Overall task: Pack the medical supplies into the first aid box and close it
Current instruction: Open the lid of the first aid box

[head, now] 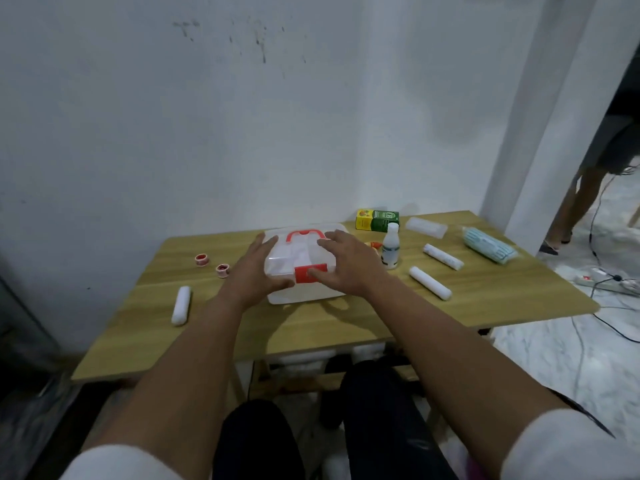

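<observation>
The first aid box [304,265], clear plastic with a red handle and red front latch, sits shut mid-table toward the back edge, and looks light, stiff and slippery, best held by its two short sides or the handle. The left hand [258,271] cups its left side with fingers loosely spread, while the right hand [346,265] lies over the lid, fingers spread toward the latch. Rolls [430,283], a bottle [390,247], masks [488,244] and tape [201,259] lie unpacked on the table [145,337].
</observation>
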`<state>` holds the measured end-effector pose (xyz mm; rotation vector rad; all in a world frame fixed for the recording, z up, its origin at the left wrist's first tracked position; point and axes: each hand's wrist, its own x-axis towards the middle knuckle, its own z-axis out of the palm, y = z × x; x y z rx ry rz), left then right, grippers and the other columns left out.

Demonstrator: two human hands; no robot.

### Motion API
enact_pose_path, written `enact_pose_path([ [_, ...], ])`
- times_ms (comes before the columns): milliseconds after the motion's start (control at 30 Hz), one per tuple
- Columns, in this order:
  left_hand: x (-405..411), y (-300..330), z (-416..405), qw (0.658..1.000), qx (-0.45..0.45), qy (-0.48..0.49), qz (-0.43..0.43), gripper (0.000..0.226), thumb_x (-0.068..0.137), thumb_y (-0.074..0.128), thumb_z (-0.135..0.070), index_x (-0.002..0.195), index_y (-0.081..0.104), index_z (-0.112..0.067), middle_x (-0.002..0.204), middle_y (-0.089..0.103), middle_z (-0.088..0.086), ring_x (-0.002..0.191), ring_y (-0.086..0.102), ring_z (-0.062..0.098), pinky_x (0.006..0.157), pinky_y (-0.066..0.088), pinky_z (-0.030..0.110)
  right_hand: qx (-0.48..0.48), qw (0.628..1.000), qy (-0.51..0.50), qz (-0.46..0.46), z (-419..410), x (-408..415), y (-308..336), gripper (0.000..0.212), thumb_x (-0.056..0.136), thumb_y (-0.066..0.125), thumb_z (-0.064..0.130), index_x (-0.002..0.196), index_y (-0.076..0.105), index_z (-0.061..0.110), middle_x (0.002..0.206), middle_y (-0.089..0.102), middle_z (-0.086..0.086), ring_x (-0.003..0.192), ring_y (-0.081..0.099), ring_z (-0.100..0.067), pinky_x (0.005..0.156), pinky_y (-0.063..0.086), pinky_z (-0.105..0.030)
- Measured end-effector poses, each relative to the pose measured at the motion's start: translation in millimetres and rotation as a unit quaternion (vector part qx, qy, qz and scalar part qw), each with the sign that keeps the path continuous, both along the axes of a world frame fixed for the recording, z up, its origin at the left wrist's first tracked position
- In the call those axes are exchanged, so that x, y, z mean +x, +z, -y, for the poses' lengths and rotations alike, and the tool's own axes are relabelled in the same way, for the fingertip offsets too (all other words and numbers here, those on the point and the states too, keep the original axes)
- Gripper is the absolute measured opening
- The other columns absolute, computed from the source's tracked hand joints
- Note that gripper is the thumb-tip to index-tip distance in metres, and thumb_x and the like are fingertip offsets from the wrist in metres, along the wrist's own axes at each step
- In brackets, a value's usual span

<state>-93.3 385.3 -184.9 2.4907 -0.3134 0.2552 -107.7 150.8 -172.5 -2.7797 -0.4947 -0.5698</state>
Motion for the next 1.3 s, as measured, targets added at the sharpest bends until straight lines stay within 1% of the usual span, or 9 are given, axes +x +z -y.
enact_pose_path([
  [200,9,0,0,1.000,-0.017,-0.010,-0.009,0.110,0.073,0.090,-0.040,0.162,0.026,-0.030,0.172,0.009,-0.008,0.153,0.025,0.022,0.115,0.033,0.040,-0.056,0.998,-0.014,0.008,-6,7,-5,0.090,0.071,0.083,0.054,0.143,0.047,0.015,0.148,0.049,-0.010,0.135,0.044,-0.029,0.110,0.043,-0.046],
  [400,14,-2,3,1.000,-0.004,-0.008,0.005,0.111,0.073,0.089,-0.041,0.162,0.025,-0.028,0.172,0.009,-0.006,0.153,0.025,0.024,0.112,0.038,0.044,-0.061,0.998,0.015,0.008,0,12,-13,0.092,0.075,0.072,0.059,0.151,0.039,0.017,0.158,0.039,-0.011,0.147,0.031,-0.033,0.119,0.031,-0.051],
  [567,14,-6,5,1.000,-0.018,-0.005,0.008,0.112,0.073,0.090,-0.038,0.162,0.024,-0.028,0.172,0.006,-0.008,0.154,0.024,0.022,0.112,0.038,0.041,0.018,0.997,0.064,0.040,7,16,-18,0.055,0.094,0.052,0.049,0.145,0.053,0.029,0.155,0.047,-0.010,0.146,0.036,-0.036,0.116,0.034,-0.054],
  [700,12,-5,10,0.998,-0.057,0.003,-0.010,0.122,0.070,0.091,-0.046,0.164,0.014,-0.030,0.172,0.000,-0.009,0.157,0.013,0.018,0.117,0.031,0.040,0.053,0.993,0.093,0.043,11,25,-24,0.043,0.098,0.049,0.045,0.137,0.062,0.033,0.148,0.055,-0.008,0.142,0.041,-0.038,0.113,0.038,-0.055],
  [867,10,-6,12,0.989,-0.144,0.022,-0.039,0.141,0.063,0.095,-0.046,0.163,-0.004,-0.034,0.168,0.023,-0.003,0.150,0.032,0.024,0.112,0.041,0.043,0.097,0.989,0.115,0.008,12,29,-7,0.036,0.099,0.061,0.035,0.135,0.065,0.031,0.147,0.055,-0.008,0.142,0.040,-0.030,0.118,0.022,-0.035],
  [1033,5,-5,15,0.982,-0.178,0.042,-0.038,0.154,0.062,0.098,-0.038,0.159,-0.022,-0.035,0.167,0.026,0.000,0.148,0.035,0.023,0.108,0.036,0.033,0.162,0.978,0.127,-0.041,12,40,37,0.031,0.097,0.064,0.035,0.127,0.071,0.030,0.130,0.069,0.000,0.124,0.058,-0.016,0.106,0.042,-0.033],
  [1100,8,-3,13,0.979,-0.189,0.058,-0.059,0.156,0.056,0.096,-0.053,0.161,-0.018,-0.034,0.170,0.020,-0.001,0.152,0.029,0.024,0.114,0.034,0.039,0.206,0.969,0.107,-0.084,11,52,63,0.027,0.095,0.065,0.039,0.117,0.076,0.027,0.118,0.073,0.001,0.110,0.064,-0.014,0.098,0.048,-0.033],
  [1200,16,1,12,0.981,-0.154,0.061,-0.103,0.144,0.059,0.091,-0.062,0.165,-0.001,-0.026,0.165,0.033,0.000,0.146,0.038,0.026,0.109,0.040,0.041,0.262,0.948,0.112,-0.141,8,79,95,0.022,0.094,0.068,0.035,0.075,0.074,0.025,0.068,0.061,-0.001,0.065,0.053,-0.013,0.068,0.042,-0.030],
  [1300,22,-3,11,0.985,-0.140,0.055,-0.088,0.120,0.057,0.089,-0.067,0.156,0.035,-0.024,0.153,0.049,-0.004,0.136,0.049,0.021,0.097,0.048,0.036,0.307,0.941,0.061,-0.127,5,113,106,0.027,0.090,0.071,0.042,0.079,0.076,0.019,0.067,0.061,0.005,0.067,0.054,-0.011,0.067,0.040,-0.028],
])
